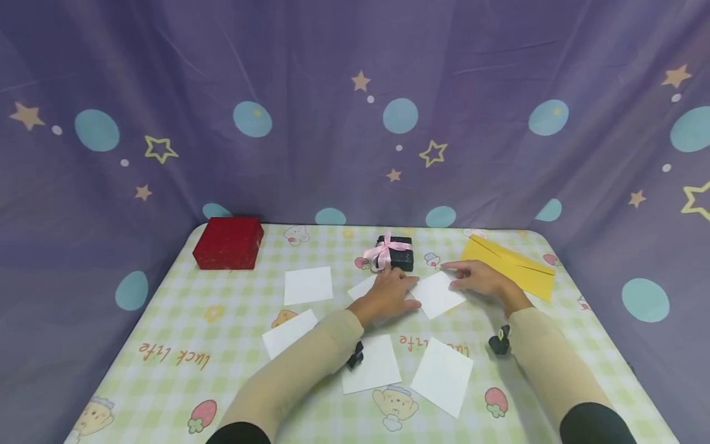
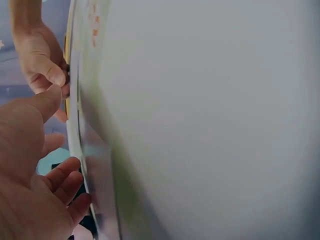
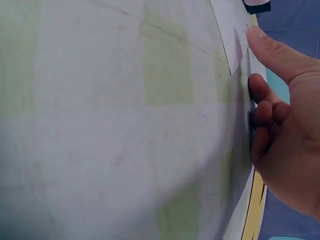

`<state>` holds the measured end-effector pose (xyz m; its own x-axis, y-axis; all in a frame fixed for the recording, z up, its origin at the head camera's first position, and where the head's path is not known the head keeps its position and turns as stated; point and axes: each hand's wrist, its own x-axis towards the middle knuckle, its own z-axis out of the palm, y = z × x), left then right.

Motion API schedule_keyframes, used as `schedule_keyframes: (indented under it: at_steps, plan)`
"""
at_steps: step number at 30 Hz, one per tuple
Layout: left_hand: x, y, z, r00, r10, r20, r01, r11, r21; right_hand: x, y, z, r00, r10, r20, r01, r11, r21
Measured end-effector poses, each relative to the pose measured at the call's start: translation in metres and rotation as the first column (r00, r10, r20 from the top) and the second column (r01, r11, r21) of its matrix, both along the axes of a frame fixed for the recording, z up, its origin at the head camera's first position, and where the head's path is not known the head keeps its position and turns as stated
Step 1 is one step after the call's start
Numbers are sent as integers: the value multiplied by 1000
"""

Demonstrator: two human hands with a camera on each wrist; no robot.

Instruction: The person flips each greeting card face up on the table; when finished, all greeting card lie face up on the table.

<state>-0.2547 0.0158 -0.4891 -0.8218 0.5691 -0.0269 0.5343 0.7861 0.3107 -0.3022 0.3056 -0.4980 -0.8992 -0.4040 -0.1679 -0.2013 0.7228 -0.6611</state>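
Observation:
In the head view a square white card lies flat on the table between my two hands. My left hand rests at its left corner with spread fingers, partly covering another white card. At the opposite side my right hand touches the card's right edge, index finger stretched along the far side. The left wrist view has my left hand with loosely bent fingers, gripping nothing. My right thumb reaches a white card in the right wrist view, its other fingers resting on the tabletop.
Several more white cards are spread over the checked tablecloth. Behind my left hand sits a small black box with a pink ribbon. A red box stands far left; a yellow envelope lies far right.

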Motion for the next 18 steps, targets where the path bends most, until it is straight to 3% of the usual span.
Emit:
schedule_keyframes:
  at_steps: [7,18]
  plan:
    - [0,4,-3,1000,29,7,-29,999,-16,-5,1,-5,1000,27,-15,-26,1000,11]
    - [0,3,-7,999,8,-34,-11,996,-89,-8,-1,-8,1000,2,-14,-2,1000,5]
